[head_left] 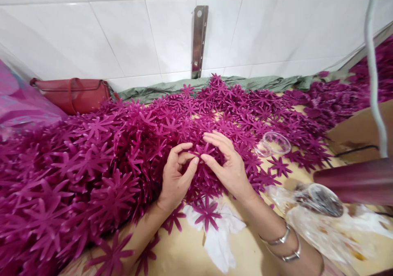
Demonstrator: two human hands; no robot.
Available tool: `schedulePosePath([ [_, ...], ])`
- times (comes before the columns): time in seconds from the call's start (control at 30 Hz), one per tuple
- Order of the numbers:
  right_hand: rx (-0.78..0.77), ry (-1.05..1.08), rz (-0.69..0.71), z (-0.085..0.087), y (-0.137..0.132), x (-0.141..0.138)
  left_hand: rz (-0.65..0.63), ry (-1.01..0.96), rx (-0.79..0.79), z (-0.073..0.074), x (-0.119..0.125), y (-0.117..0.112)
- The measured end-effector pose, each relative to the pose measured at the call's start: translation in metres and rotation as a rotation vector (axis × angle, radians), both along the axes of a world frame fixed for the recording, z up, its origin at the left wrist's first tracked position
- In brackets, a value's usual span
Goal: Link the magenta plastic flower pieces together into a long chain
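A magenta flower cutout (pixel 205 150) with narrow petals is held up between my two hands, in front of a large heap of similar cutouts (pixel 135 145). My left hand (pixel 178 175) pinches its left side between thumb and fingers. On the other side my right hand (pixel 229 167) curves around it, thumb in front and fingers above, closed loosely on the petals. Two silver bangles (pixel 285 245) circle my right forearm. Below my hands, another loose flower cutout (pixel 207 213) lies on a crumpled white tissue (pixel 219 243).
A red bag (pixel 73 95) sits behind the heap at left. To the right are a clear plastic lid (pixel 276 143), a plastic-wrapped cup (pixel 325 200), a dark purple cylindrical object (pixel 356 182) and a hanging grey cable (pixel 372 71). A white tiled wall (pixel 123 34) closes the back.
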State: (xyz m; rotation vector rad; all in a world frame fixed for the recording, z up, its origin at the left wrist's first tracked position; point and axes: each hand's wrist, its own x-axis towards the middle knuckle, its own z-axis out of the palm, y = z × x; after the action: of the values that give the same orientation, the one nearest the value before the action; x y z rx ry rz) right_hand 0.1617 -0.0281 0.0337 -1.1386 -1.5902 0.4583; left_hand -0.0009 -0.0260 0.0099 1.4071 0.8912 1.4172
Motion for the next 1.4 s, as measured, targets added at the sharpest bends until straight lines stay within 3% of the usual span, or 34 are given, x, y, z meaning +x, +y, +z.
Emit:
schedulePosePath([
  [0.1, -0.039, 0.123, 0.061, -0.001, -0.001, -0.004, -0.007, 0.014, 0.021, -0.001, 0.000, 0.000],
  [0.23, -0.083, 0.240, 0.033, -0.002, 0.000, -0.004, 0.031, -0.019, 0.011, 0.001, 0.002, 0.004],
  [0.5, -0.153, 0.303, -0.071, -0.010, 0.005, 0.000, 0.013, -0.029, 0.002, 0.003, 0.003, 0.003],
  [0.67, -0.145, 0.328, -0.044, -0.006, 0.004, 0.000, 0.011, -0.012, 0.024, 0.003, 0.002, 0.002],
  [0.93, -0.217, 0.290, 0.110, 0.003, 0.000, -0.004, -0.013, 0.253, 0.309, 0.007, -0.006, 0.003],
  [1.17, -0.289, 0.383, 0.208, 0.003, 0.000, -0.004, -0.025, 0.217, 0.244, 0.007, -0.004, 0.003],
  [1.4, -0.204, 0.470, -0.029, 0.001, 0.005, 0.003, 0.176, 0.069, 0.044, -0.003, -0.002, 0.008],
])
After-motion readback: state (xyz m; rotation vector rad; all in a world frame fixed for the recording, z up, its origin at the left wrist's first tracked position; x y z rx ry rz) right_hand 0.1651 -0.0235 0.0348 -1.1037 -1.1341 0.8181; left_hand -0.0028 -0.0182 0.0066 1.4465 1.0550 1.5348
